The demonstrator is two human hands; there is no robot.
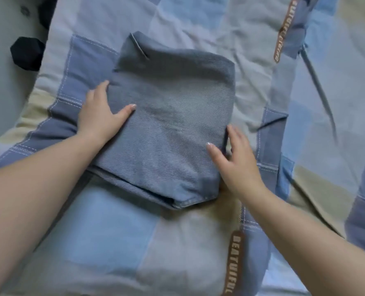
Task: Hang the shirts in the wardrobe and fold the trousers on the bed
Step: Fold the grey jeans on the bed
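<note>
Folded trousers (pixel 168 124) lie on the bed (pixel 113 242), between both hands.

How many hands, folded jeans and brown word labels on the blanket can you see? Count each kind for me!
Hands: 2, left hand and right hand
Folded jeans: 1
Brown word labels: 2, near label and far label
Total: 5

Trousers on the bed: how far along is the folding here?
Done: the trousers lie folded into a compact stack on the quilt. In hand: the left hand and right hand press its sides. Left: shirts and wardrobe are out of view.
</note>
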